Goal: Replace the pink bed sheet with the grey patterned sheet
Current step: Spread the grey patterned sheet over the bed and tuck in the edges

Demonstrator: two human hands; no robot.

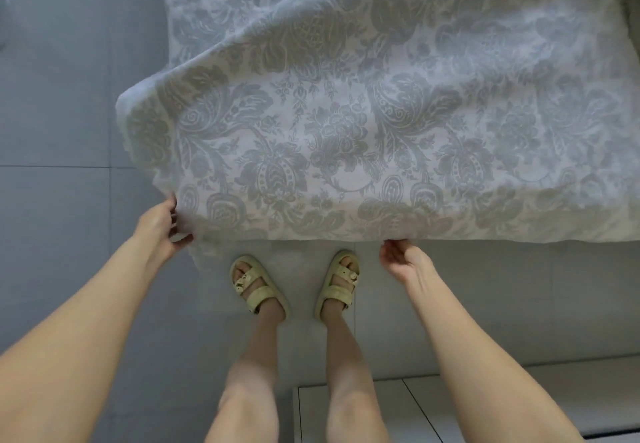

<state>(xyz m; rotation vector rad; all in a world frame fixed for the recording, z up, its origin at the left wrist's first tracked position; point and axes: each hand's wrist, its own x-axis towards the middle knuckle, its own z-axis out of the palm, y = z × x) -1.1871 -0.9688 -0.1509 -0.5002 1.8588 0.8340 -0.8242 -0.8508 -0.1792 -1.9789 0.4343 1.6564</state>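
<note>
Recorder: Left hand (162, 229) grips the near left corner of the grey patterned sheet (346, 131), fingers curled over the cloth and thumb below the edge. Full hold.

Spotter: And where does the sheet lie?

Recorder: Across the whole upper part of the view, with the bed under it hidden. Long folds slant from upper right down to the left corner, which bulges out over the grey tiled floor (52, 131). The near hem hangs clear of the tiles and runs straight between the two hands.

Spotter: Below the hem?

Recorder: The person's feet, on the tiles between the forearms. Left sandal (258, 285) and right sandal (339, 283) are pale yellow, toes near the hem line.

Spotter: Right side?

Recorder: Right hand (403, 262) sits just under the hem, fingers curled upward, fingertips (391, 243) pinching the sheet's edge. It is a narrow pinch, tips only. At lower right a white panelled surface (381, 415) stands beside the right leg; what it is cannot be told.
</note>
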